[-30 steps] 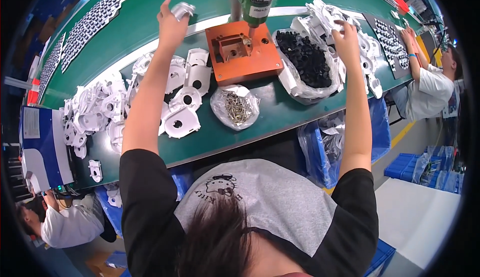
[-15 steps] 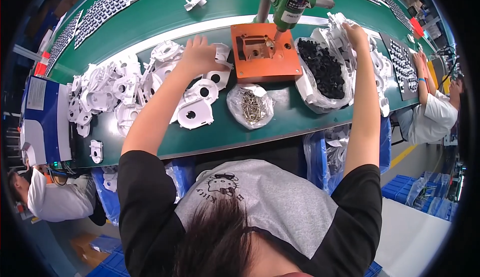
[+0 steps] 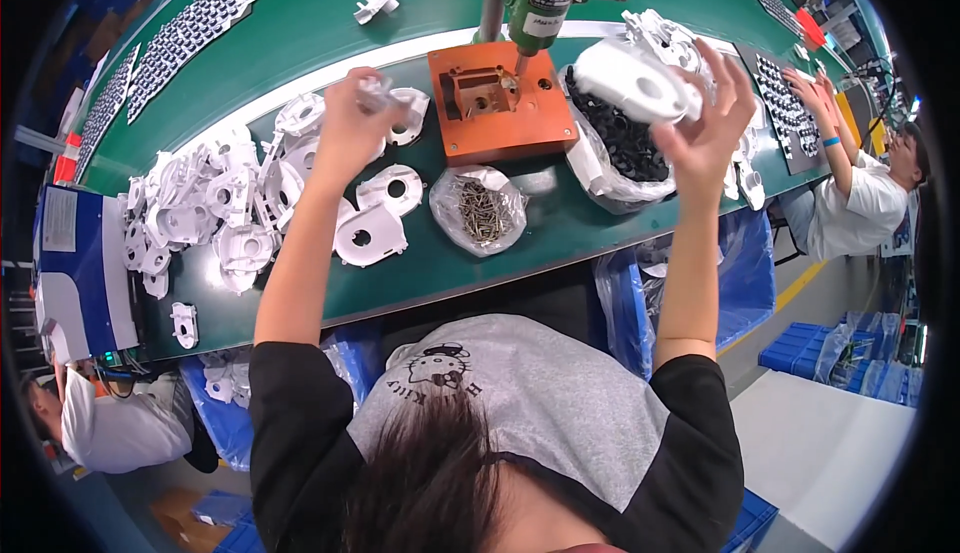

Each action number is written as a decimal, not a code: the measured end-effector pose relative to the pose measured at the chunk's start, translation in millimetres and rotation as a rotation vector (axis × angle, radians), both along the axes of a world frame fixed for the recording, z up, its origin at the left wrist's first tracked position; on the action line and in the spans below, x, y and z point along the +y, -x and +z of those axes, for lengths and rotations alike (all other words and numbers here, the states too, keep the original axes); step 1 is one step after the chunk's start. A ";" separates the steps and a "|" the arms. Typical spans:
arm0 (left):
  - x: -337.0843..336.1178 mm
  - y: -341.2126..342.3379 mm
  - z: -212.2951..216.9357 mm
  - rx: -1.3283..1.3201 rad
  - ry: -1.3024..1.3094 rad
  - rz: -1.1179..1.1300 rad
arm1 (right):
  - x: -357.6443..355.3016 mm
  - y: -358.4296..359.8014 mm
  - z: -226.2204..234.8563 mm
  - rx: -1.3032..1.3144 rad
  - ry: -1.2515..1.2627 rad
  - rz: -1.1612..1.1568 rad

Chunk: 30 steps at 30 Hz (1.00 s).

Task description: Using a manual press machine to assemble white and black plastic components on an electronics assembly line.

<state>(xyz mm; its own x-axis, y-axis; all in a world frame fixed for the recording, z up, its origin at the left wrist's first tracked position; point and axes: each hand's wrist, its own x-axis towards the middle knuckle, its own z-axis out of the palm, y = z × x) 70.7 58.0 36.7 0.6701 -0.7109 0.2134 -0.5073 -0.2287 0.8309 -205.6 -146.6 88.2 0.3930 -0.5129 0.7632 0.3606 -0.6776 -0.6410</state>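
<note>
Head view (only one): R hand up to the R of the fixture, fingers spread wide & curved, thumb under; looks to be grasping the white housing by its R end, tho blur hides exact fingertip contact. Housing = long rounded shell w/ a round hole toward the R end, in mid-air above the black parts in their clear bag, tilted, L end higher.

L hand over the bench, L of the orange fixture; fingers curled round a small pale piece, motion-blurred, shape n/a.

Around: green press over fixture, its tip down by the cavity; bag of metal pins just in front of fixture; L heap of white parts; R heap behind the housing; pronged white part alone at the back.

Handling (judgement): housing prob. light, stiff molded plastic; smooth outer face may be a bit slippery; thin edges/tabs could chip or snag if forced. Best hold: thumb & fingers across the outer rim or rounded end, clear of the hole. Pale piece likely light & rigid too, OK w/ a fingertip pinch on its sides.
</note>
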 end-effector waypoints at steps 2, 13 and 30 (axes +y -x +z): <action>1.7 8.1 14.1 0.453 0.269 0.020 | 26.3 -11.7 -4.5 -0.049 -0.118 0.184; 15.6 113.6 16.3 0.207 0.488 -0.495 | 82.7 -48.6 -12.3 0.134 -0.355 0.546; 6.2 140.2 -7.4 -0.320 0.185 -0.386 | 95.1 -60.0 -58.8 0.020 -1.085 0.330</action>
<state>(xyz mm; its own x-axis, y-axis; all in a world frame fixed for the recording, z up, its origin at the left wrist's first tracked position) -69.5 64.2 29.3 0.2480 -0.8241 0.5093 -0.7602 0.1604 0.6296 -145.7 -51.5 29.5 0.6391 -0.7685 -0.0291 0.4016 0.3658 -0.8396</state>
